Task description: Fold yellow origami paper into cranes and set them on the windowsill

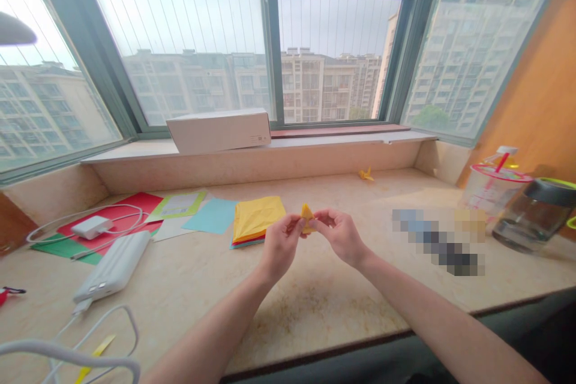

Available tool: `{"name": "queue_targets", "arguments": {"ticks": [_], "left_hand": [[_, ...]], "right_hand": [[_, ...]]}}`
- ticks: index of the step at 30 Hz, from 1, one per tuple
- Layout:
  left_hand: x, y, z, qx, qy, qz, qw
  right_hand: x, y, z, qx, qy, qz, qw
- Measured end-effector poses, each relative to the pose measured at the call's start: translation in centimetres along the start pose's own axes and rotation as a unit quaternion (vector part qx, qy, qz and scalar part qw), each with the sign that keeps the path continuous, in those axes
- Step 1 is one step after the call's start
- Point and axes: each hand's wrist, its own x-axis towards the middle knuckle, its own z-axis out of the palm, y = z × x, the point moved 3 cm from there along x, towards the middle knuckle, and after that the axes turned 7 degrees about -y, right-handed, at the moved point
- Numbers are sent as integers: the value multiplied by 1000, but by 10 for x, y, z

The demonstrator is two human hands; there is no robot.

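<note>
Between my two hands is a small folded piece of yellow paper (306, 213), its pointed tip sticking up above the fingers. My left hand (283, 241) pinches its left side between thumb and fingers. On the right side, my right hand (339, 234) grips it the same way. The fingers hide most of its lower part. Just behind and left of my left hand lies a stack of yellow paper sheets (257, 219), with red and blue edges showing beneath. A small yellow folded paper figure (366, 174) stands farther back on the right.
Leftward lie a light blue sheet (211, 216), red paper (135, 207), a white charger (92, 226) and a white power bank (112, 267) with cables. A white box (220, 132) rests on the sill. On the right stand a plastic cup (490, 192) and a dark-lidded bottle (535, 216).
</note>
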Motion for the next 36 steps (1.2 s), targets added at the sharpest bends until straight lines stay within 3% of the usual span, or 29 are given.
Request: {"name": "queue_targets", "arguments": {"ticks": [5, 11, 20, 36], "left_hand": [[1, 1, -1, -55, 16, -20, 998], [3, -4, -5, -128, 50, -46, 989], [-1, -3, -4, -17, 36, -7, 999], [2, -1, -3, -73, 28, -4, 997]], "right_hand": [[0, -1, 0, 31, 14, -20, 999], [-2, -2, 4, 44, -34, -23, 998], [-1, -3, 3, -31, 0, -62, 998], [1, -4, -3, -42, 38, -66, 996]]}}
